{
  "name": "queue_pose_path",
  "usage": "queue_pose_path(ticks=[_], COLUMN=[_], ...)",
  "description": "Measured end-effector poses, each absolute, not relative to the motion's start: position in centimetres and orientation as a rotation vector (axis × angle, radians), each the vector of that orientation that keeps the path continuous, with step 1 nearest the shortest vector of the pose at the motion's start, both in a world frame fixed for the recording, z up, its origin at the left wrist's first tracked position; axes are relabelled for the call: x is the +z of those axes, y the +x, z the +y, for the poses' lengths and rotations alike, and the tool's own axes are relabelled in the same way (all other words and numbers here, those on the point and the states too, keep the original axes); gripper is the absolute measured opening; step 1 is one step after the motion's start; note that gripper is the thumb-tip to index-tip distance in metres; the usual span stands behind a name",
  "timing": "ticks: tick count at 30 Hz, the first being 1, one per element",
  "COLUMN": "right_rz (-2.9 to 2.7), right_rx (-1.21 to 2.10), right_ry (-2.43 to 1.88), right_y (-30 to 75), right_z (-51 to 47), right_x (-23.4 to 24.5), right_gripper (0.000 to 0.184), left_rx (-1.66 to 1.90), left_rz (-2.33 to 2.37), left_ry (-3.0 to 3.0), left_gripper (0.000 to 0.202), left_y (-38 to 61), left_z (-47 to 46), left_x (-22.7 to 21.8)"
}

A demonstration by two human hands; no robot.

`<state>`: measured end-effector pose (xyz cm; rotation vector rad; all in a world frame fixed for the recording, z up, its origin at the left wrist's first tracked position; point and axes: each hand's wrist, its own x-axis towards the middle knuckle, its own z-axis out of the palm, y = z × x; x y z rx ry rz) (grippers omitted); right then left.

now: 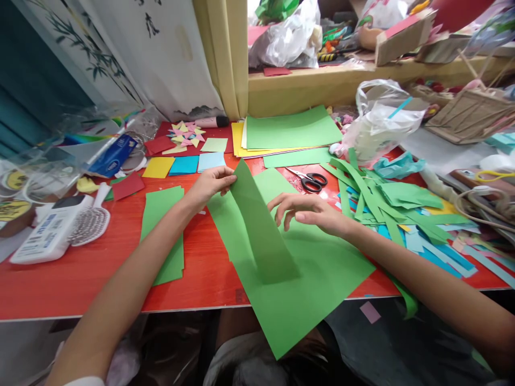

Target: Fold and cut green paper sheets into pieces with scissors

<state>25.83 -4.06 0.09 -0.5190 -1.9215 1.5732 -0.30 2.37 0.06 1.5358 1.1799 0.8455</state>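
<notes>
A large green paper sheet (306, 279) lies on the red table (80, 273) and hangs over its near edge. Part of it is folded up into a raised flap (257, 225). My left hand (209, 185) pinches the far top corner of that flap between thumb and fingers. My right hand (309, 212) hovers just right of the flap, palm down, fingers loosely spread and curled over the sheet, holding nothing.
A narrower green sheet (163, 230) lies to the left. Scissors (309, 179) rest beyond the sheet. Green and blue paper strips (386, 203) pile at the right. Stacked green and yellow sheets (289, 131), small coloured squares (183, 165), a hairbrush (86, 222) and a plastic bag (378, 123) surround them.
</notes>
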Motion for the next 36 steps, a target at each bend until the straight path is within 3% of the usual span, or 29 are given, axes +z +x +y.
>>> queue_pose_path(ticks=[10,16,23,36], right_rz=[-1.386,-1.203,-1.047,-1.135], right_rx=[2.13,2.349,2.374,2.127], right_ry=[-0.653,-0.504,-0.599,-0.757], right_y=[23.8,23.7,24.0,24.3], right_z=[-5.2,-5.8,-5.3,-4.4], right_x=[-1.6,-0.5,-0.5,-0.9], right_gripper=[0.042,0.073,0.055,0.048], left_rx=[0.905,0.887,0.873,0.763], left_rz=[0.894,0.827,0.923,1.035], left_ry=[1.543,1.54,1.671,1.583], left_gripper=[0.02,0.02,0.026,0.025], left_y=[3.8,4.7,4.6,3.9], left_z=[-2.0,-3.2,-2.5,-1.2], left_x=[1.1,0.9,0.3,0.1])
